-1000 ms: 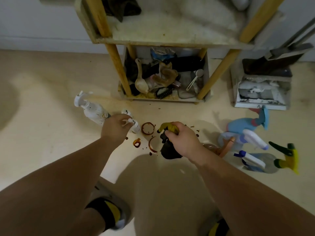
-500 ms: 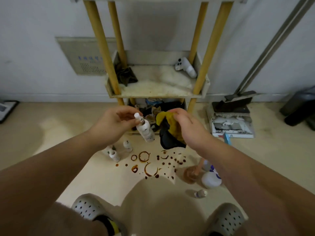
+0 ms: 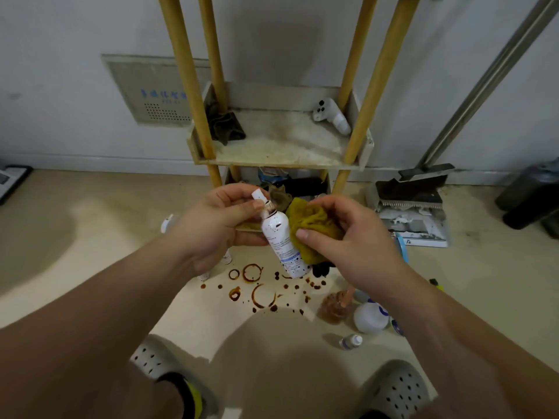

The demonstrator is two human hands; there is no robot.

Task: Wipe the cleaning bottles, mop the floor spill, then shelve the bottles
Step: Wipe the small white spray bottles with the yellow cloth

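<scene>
We saw the pale floor (image 3: 90,252) spread out before the shelf rack (image 3: 272,162), which stood against the wall on yellow posts. Right of the rack, a dark dustpan and brush (image 3: 414,192) sat on the floor at the foot of a leaning metal handle. In front of the rack, both bare forearms reached in and met.

The left hand (image 3: 217,225) gripped the white spray bottle (image 3: 279,237), fingers and thumb curled round its upper part just under the cap. The right hand (image 3: 341,237) held a bunched yellow cloth (image 3: 311,225), fingers curled over it and pressing it to the bottle's side. The bottle was held up in front of the rack's lower tier, tilted, cap up towards the left hand and base down towards the right. Brown specks dotted its body.

On the rack's middle tray lay a dark rag (image 3: 225,127) at the left posts and a white trigger sprayer (image 3: 331,116) at the right rear post.

On the floor in front of the rack, directly under the held bottle, lay the spill (image 3: 257,285): brown rings and scattered drops. Right of the spill, further from the rack, stood an amber bottle (image 3: 334,306) just beside a round white bottle (image 3: 370,317). A small clear bottle (image 3: 351,341) lay on its side nearer to us. Other bottles showed only in part behind the arms, and we could not tell them apart.
</scene>
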